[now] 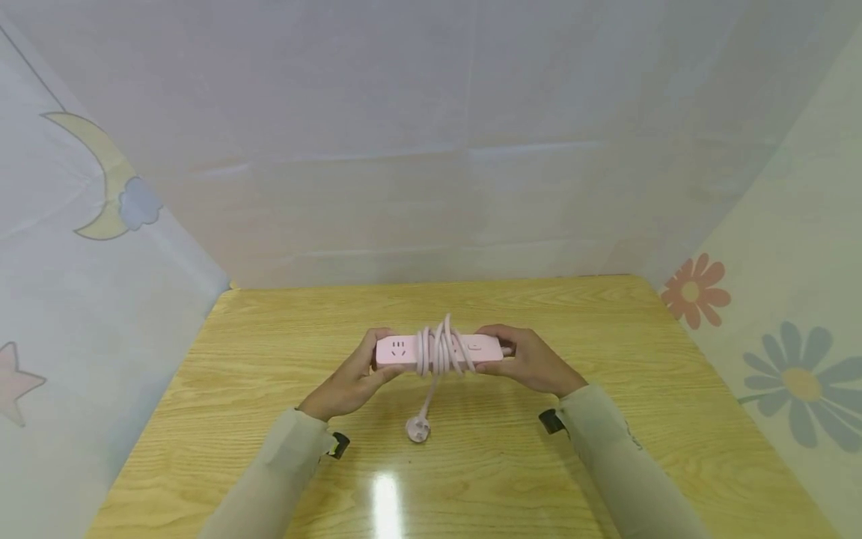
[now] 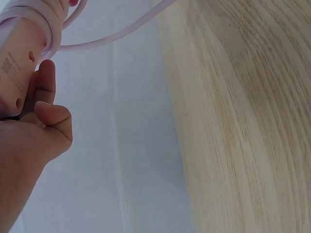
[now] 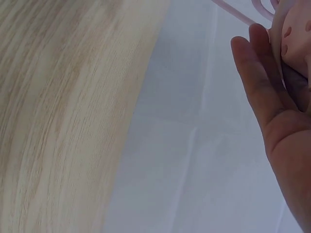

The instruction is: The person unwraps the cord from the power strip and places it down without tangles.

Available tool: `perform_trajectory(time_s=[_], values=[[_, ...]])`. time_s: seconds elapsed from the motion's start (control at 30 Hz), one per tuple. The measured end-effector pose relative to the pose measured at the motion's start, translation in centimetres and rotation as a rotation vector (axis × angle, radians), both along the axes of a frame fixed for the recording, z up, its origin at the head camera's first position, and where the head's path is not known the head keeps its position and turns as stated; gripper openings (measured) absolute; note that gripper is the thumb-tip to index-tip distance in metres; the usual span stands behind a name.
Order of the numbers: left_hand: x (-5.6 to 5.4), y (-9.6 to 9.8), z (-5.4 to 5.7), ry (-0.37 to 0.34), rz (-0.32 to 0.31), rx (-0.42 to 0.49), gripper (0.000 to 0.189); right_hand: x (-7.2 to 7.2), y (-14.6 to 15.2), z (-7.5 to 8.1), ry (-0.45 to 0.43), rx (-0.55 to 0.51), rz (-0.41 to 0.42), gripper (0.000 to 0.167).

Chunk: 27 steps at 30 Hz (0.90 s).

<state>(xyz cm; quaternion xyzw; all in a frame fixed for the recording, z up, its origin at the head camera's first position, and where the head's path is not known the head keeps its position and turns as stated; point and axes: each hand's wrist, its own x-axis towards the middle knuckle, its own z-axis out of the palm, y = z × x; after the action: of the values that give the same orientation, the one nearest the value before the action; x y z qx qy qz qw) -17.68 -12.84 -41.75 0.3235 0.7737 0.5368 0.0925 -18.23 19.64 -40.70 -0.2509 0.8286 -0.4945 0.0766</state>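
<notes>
A pink power strip (image 1: 404, 350) is held level above the table, its cord (image 1: 441, 348) wound several times around the middle. From the coil a length of cord hangs toward me, ending in a plug (image 1: 418, 429). My left hand (image 1: 352, 382) grips the strip's left end, thumb along the near side and fingers at the far side. At the other end, my right hand (image 1: 532, 361) holds the strip between thumb and fingers. The strip's underside (image 2: 19, 63), with printed text and small holes, faces the left wrist view. Only a corner of the strip (image 3: 297, 39) shows in the right wrist view.
A wood-grain table (image 1: 269, 337) lies below both hands. Pale cloth walls enclose it at the back (image 1: 431, 209) and both sides, printed with a moon (image 1: 111, 176) on the left and flowers (image 1: 801, 383) on the right. Dark wrist devices (image 1: 551, 421) sit beneath the sleeves.
</notes>
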Motion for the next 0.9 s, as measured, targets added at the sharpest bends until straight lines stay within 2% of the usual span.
perform_trajectory(time_s=[0.2, 0.43, 0.53, 0.73, 0.9], values=[[0.1, 0.1, 0.2, 0.016, 0.006, 0.01, 0.046, 0.2, 0.1, -0.5, 0.088, 0.021, -0.019, 0.045], [0.0, 0.1, 0.0, 0.048, 0.054, 0.029, 0.047, 0.4, 0.2, -0.8, 0.171, 0.001, -0.028, 0.045], [0.0, -0.1, -0.3, 0.012, 0.08, 0.009, 0.054, 0.5, 0.3, -0.9, 0.182, -0.01, -0.029, 0.045], [0.7, -0.7, -1.7, -0.124, 0.127, -0.098, 0.073, 0.7, 0.3, -1.0, 0.206, -0.022, -0.034, 0.044], [1.4, -0.5, -3.1, -0.183, 0.115, -0.224, 0.079, 0.8, 0.4, -0.8, 0.223, -0.025, -0.041, 0.046]])
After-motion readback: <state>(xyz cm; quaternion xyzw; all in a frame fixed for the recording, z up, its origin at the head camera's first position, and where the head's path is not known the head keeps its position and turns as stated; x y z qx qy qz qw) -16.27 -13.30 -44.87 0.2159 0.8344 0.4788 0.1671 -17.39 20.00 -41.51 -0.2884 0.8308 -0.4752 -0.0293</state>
